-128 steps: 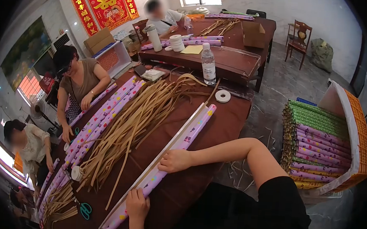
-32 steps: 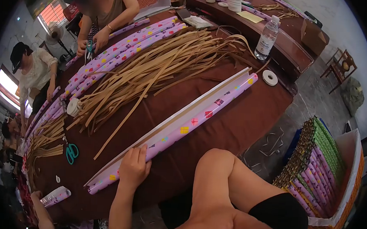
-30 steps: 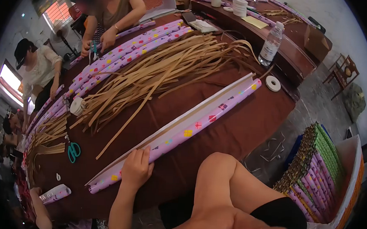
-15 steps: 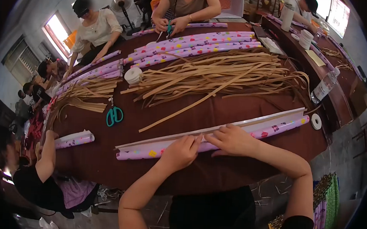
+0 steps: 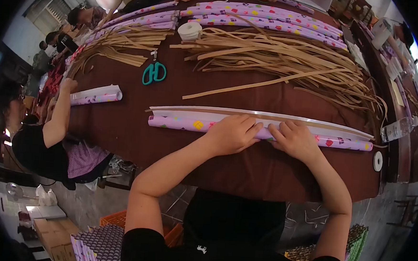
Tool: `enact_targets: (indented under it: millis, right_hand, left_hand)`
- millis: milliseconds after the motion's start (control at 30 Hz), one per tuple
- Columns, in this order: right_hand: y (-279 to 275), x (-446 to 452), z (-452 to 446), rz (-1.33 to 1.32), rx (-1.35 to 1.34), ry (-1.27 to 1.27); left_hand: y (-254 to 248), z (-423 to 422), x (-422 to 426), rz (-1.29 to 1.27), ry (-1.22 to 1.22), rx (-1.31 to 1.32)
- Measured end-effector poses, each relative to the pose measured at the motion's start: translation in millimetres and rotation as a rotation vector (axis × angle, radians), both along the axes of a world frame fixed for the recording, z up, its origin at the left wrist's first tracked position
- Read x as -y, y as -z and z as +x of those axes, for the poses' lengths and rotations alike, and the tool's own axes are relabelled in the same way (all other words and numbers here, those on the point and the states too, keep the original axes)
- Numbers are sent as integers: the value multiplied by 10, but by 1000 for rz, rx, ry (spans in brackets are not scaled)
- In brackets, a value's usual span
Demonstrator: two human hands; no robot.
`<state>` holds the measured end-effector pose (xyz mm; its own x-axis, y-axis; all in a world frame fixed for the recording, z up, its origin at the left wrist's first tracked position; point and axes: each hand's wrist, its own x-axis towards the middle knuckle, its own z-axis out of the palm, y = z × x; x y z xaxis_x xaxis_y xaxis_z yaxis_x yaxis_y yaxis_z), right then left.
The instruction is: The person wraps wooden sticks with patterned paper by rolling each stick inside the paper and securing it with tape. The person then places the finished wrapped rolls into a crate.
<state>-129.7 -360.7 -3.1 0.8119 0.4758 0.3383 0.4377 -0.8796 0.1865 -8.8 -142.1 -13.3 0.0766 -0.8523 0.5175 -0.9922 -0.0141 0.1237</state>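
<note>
A pink patterned paper roll [image 5: 344,142] lies across the near part of the brown-covered table [image 5: 136,140], its white edge raised along the far side. A brown strip runs along that edge. My left hand [image 5: 235,133] rests on the middle of the roll, fingers curled over the paper. Just to its right, my right hand [image 5: 293,140] grips the same roll, with its fingers bent over the edge. Both hands are closed on it, thumbs near each other. Beyond lies a heap of brown strips [image 5: 280,53].
Teal scissors [image 5: 154,73], a white tape roll [image 5: 189,31] and a tape ring [image 5: 378,161] lie on the table. A bottle [image 5: 399,129] is at the right. A co-worker's arm [image 5: 59,116] touches another roll [image 5: 96,96] at the left. More rolls [image 5: 269,12] lie behind the strips.
The view has turned right and downward since the earlier frames. My right hand, away from the roll about a second ago, is back on it beside my left. Both hands now curl over the paper.
</note>
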Motion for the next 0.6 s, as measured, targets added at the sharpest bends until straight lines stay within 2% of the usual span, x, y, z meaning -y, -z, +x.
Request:
enact_targets:
  millis: [200, 300, 367, 400, 433, 500, 567, 600]
  right_hand:
    - [-172, -32, 4, -25, 56, -44]
    - [-322, 30, 78, 197, 81, 143]
    - [-303, 237, 141, 305, -110, 195]
    - [-318, 277, 164, 385, -261, 300]
    - [-289, 343, 203, 385, -258, 332]
    - [-257, 443, 312, 496, -612, 281]
    - [-449, 397, 412, 439, -886, 420]
    - [-455, 417, 377, 442, -887, 433]
  left_hand:
    - [-16, -36, -19, -31, -14, 89]
    - [-38, -50, 6, -28, 8, 49]
    - [-37, -50, 1, -56, -5, 26]
    - [-33, -41, 3, -34, -3, 26]
    - [-28, -44, 4, -38, 28, 22]
    - [-20, -44, -2, 1, -14, 62]
    - [15, -31, -4, 16, -13, 93]
    - [23, -37, 27, 12, -2, 89]
